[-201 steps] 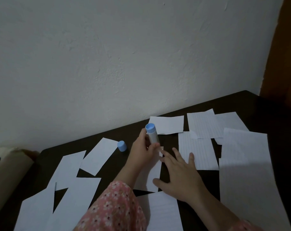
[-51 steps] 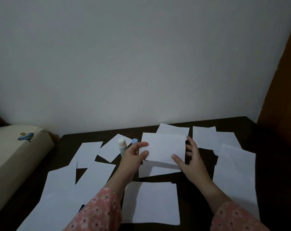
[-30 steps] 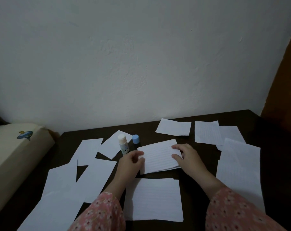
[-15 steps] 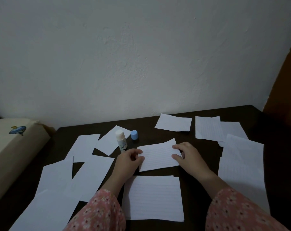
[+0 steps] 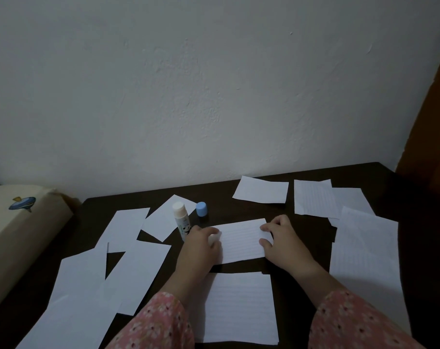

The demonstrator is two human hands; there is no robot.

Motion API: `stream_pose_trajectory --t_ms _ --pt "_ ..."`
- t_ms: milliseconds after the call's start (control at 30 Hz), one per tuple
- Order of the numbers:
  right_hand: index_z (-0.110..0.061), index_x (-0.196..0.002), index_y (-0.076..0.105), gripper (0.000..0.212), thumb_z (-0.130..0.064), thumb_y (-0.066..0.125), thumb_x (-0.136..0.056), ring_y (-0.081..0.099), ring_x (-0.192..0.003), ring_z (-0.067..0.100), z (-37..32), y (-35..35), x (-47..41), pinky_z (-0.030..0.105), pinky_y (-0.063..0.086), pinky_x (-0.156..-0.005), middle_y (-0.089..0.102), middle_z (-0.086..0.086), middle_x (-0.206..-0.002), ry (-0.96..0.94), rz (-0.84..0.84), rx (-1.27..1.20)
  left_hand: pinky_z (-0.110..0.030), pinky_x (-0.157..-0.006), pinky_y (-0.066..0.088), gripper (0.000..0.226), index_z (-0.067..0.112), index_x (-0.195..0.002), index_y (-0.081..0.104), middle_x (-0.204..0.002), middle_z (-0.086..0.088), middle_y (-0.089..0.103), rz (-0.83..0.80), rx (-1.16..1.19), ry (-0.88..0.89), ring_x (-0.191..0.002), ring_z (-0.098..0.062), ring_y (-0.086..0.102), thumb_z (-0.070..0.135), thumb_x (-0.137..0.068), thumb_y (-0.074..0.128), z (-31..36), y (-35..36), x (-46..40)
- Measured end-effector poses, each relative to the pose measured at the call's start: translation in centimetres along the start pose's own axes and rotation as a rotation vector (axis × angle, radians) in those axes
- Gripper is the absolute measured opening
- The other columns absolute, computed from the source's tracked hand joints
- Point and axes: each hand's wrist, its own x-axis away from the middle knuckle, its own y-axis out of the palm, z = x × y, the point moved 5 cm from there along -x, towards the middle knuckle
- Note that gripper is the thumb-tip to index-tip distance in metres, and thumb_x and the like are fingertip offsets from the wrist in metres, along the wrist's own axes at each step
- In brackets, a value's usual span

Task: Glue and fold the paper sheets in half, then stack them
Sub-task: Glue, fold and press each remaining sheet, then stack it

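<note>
The head view looks down on a dark table [image 5: 239, 205] set against a pale wall, strewn with white lined paper sheets. In the middle lies the folded sheet [image 5: 241, 240], flat on the table, a little askew. The left hand [image 5: 201, 248] rests on its left edge, fingers bent over the paper and pressing it down; the right hand [image 5: 280, 241] is on its right edge, fingertips curled over the border with the thumb at the near corner, apparently pinching it. The two hands are apart, one at each end of the sheet. Just behind the left hand an uncapped glue stick [image 5: 180, 220] stands upright, partly over a slanted sheet [image 5: 161, 220], and its blue cap [image 5: 202, 209] sits beside it on the bare table. Nearer the person lies an unfolded sheet [image 5: 239, 306], between the two pink flowered sleeves [image 5: 158, 323]. Several overlapping sheets [image 5: 88, 285] cover the left side of the table; a tall sheet [image 5: 365, 260] lies at the right, with two overlapping pieces [image 5: 314, 200] beyond it and a single piece [image 5: 261, 190] near the wall. At the far left stands a cream cushion [image 5: 17, 222] with a small blue print.
</note>
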Motion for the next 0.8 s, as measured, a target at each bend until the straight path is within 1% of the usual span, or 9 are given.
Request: stream_pose_trajectory --t_ms 133,167,233,267,333,400,500,667,800 --pt "-0.024 -0.132 0.055 0.036 -0.029 0.054 -0.096 0.042 -0.109 0.004 -2.1 -0.9 -0.5 0.018 0.040 -0.093 0.040 -0.009 -0.122 -0.101 0.077 0.094 -0.020 -0.091 0.038 0.033 0.029 -0.127 0.057 -0.123 0.008 0.051 0.025 -0.043 0.121 -0.111 -0.006 0.049 0.034 -0.094 0.054 2.8 -0.1 -0.9" --pt "-0.026 -0.132 0.054 0.036 -0.031 0.052 -0.096 0.041 -0.112 0.005 -2.9 -0.8 -0.6 0.021 0.037 -0.097 0.042 -0.009 -0.124 -0.156 0.065 0.144 -0.023 -0.096 0.037 0.036 0.029 -0.130 0.054 -0.129 0.008 0.050 -0.002 -0.076 0.176 -0.117 -0.007 0.046 0.035 -0.094 0.053 3.4 0.2 -1.2" --pt "-0.029 -0.137 0.049 0.039 -0.034 0.048 -0.098 0.036 -0.127 0.008 -3.9 0.0 -0.7 0.029 0.029 -0.107 0.042 -0.010 -0.137 -0.252 -0.009 0.262 -0.038 -0.108 0.033 0.045 0.028 -0.140 0.042 -0.146 0.007 0.040 -0.125 -0.243 0.292 -0.134 -0.013 0.035 0.038 -0.097 0.047 4.3 1.1 -1.5" --pt "-0.029 -0.141 0.044 0.042 -0.034 0.045 -0.100 0.030 -0.135 0.009 -4.1 0.6 -0.7 0.034 0.023 -0.112 0.038 -0.009 -0.145 -0.272 -0.061 0.313 -0.044 -0.111 0.029 0.048 0.028 -0.144 0.036 -0.152 0.007 0.032 -0.194 -0.338 0.329 -0.140 -0.016 0.027 0.039 -0.098 0.043 4.5 1.6 -1.5" --pt "-0.028 -0.149 0.031 0.048 -0.034 0.038 -0.103 0.016 -0.146 0.010 -3.7 1.7 -0.7 0.043 0.012 -0.118 0.026 -0.010 -0.156 -0.262 -0.181 0.376 -0.049 -0.114 0.022 0.051 0.026 -0.148 0.026 -0.158 0.006 0.020 -0.301 -0.443 0.344 -0.145 -0.019 0.016 0.039 -0.101 0.036 4.2 2.4 -1.4" --pt "-0.029 -0.153 0.018 0.050 -0.035 0.028 -0.105 0.005 -0.148 0.010 -3.0 2.5 -0.7 0.047 0.005 -0.119 0.014 -0.012 -0.161 -0.254 -0.271 0.413 -0.048 -0.116 0.018 0.052 0.026 -0.151 0.019 -0.159 0.007 0.013 -0.350 -0.448 0.331 -0.146 -0.018 0.012 0.039 -0.102 0.031 3.5 2.8 -1.4" --pt "-0.031 -0.154 0.007 0.051 -0.038 0.019 -0.105 -0.004 -0.148 0.008 -2.2 3.1 -0.7 0.047 0.000 -0.118 0.003 -0.013 -0.162 -0.259 -0.308 0.459 -0.044 -0.118 0.015 0.053 0.026 -0.152 0.014 -0.160 0.008 0.009 -0.358 -0.422 0.343 -0.147 -0.015 0.009 0.041 -0.102 0.028 2.8 3.0 -1.3" --pt "-0.031 -0.154 0.003 0.051 -0.037 0.016 -0.105 -0.008 -0.148 0.008 -2.3 3.2 -0.5 0.047 -0.003 -0.118 -0.003 -0.012 -0.162 -0.242 -0.320 0.480 -0.042 -0.118 0.014 0.056 0.028 -0.152 0.012 -0.159 0.010 0.007 -0.377 -0.376 0.360 -0.146 -0.011 0.007 0.045 -0.101 0.028 2.0 2.8 -1.1" --pt "-0.034 -0.154 0.001 0.051 -0.038 0.016 -0.105 -0.009 -0.148 0.010 -2.1 3.4 -0.3 0.054 -0.003 -0.117 -0.007 -0.012 -0.162 -0.196 -0.313 0.504 -0.040 -0.117 0.017 0.059 0.025 -0.152 0.013 -0.160 0.007 0.009 -0.363 -0.377 0.304 -0.146 -0.011 0.010 0.047 -0.100 0.031 1.7 2.5 -0.8"
